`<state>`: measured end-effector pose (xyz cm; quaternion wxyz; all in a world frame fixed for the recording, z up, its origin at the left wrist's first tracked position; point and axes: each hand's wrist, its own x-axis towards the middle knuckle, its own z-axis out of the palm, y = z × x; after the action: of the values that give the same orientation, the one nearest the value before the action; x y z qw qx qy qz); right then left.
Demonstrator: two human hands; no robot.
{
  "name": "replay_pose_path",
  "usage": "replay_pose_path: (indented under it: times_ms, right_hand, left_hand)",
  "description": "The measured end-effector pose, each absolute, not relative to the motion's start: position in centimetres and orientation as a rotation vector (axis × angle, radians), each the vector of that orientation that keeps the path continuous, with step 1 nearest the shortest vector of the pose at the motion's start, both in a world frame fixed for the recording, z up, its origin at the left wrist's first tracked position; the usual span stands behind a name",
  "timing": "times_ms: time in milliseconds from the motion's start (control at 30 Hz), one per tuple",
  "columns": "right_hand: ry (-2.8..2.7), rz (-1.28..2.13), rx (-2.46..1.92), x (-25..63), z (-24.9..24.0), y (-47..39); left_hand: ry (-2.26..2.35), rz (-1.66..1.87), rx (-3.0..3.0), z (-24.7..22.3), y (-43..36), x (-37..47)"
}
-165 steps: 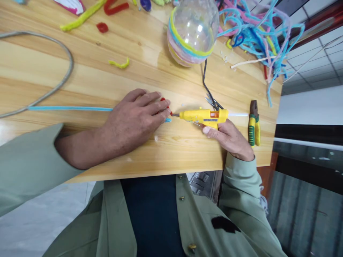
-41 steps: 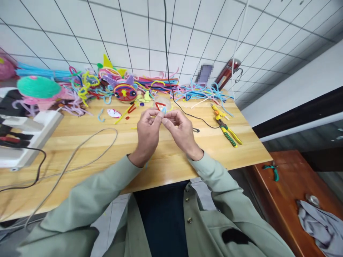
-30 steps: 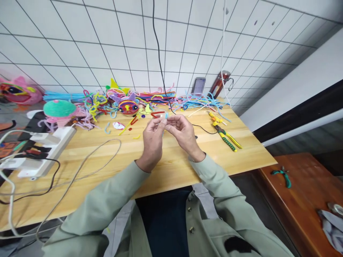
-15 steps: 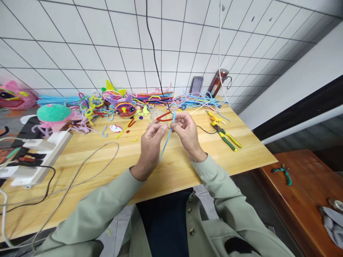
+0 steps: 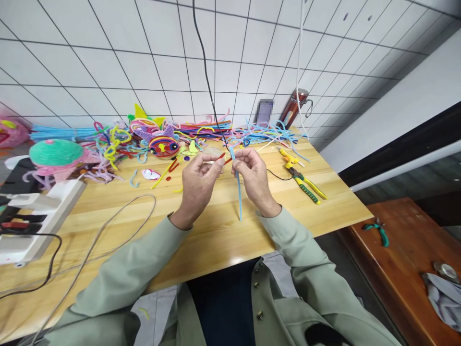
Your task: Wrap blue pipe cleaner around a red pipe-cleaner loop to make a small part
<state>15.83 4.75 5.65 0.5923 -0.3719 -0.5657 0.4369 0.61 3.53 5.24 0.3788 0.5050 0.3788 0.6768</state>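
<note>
Above the middle of the table, my left hand (image 5: pixel 200 180) pinches a red pipe cleaner (image 5: pixel 222 156) between thumb and fingers. My right hand (image 5: pixel 254 178), close beside it, is closed on a light blue pipe cleaner (image 5: pixel 239 197) whose long end hangs down toward the table. Between the hands the red piece reaches toward the blue one; my fingers hide whether they are joined. Behind the left fingers a pale round thing (image 5: pixel 213 153) partly shows. To the left lie a bent red pipe cleaner (image 5: pixel 173 166) and a yellow strip (image 5: pixel 161 174).
A striped fish figure (image 5: pixel 163 147), a green-topped jellyfish figure (image 5: pixel 55 153) and piles of pipe cleaners (image 5: pixel 266 134) line the wall. Green-and-yellow pliers (image 5: pixel 306 186) lie right, with a bottle (image 5: pixel 293 108) behind. A power strip (image 5: pixel 59 211) and cable (image 5: pixel 104 228) occupy the left.
My left hand has turned and shifted slightly left, covering more of the red pipe cleaner. The blue one's lower end has swung from beside my left wrist to hang below my right hand.
</note>
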Motion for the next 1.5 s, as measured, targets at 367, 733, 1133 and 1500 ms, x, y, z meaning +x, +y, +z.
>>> replay_pose_path:
  times_ms: [367, 733, 1133, 1500]
  right_hand:
    - [-1.347, 0.938, -0.912, 15.9, 5.3, 4.7]
    - [-1.394, 0.921, -0.95, 15.9, 4.9, 4.5]
    - [-1.385, 0.952, -0.956, 15.9, 4.8, 4.4]
    - [-1.366, 0.907, -0.95, 15.7, 4.9, 4.2]
  left_hand:
    - [0.974, 1.773, 1.366, 4.0, 4.5, 0.6]
    - [0.955, 1.741, 1.349, 3.9, 4.6, 0.6]
    - [0.922, 1.658, 1.216, 3.6, 4.6, 0.5]
    - [0.897, 1.647, 1.033, 3.2, 4.7, 0.8]
